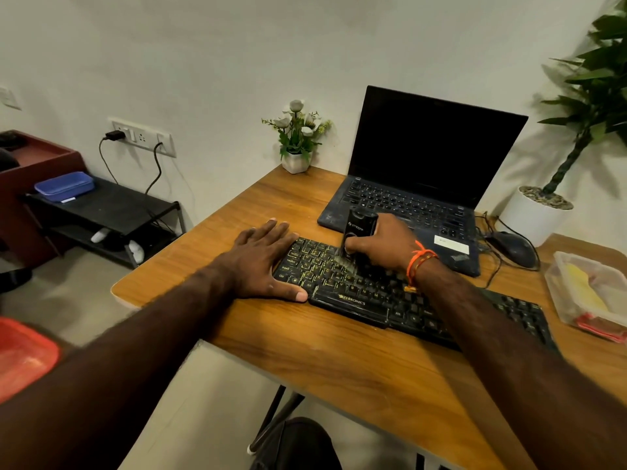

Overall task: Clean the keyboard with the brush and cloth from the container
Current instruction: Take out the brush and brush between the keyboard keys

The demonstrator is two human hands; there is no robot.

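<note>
Wooden worktop [339, 361] is set against a pale wall, with the black keyboard [390, 293] lying on it. Its left end is pressed flat by the left hand [264, 262], fingers straight. A black brush [356, 239] is gripped in the right hand [383, 245], bristles on the keys. Right of the keyboard stands the clear container [590, 293].

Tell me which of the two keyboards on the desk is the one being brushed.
The separate black keyboard lying nearest the person: the right hand holds the brush on its keys. The laptop behind it goes untouched.
</note>
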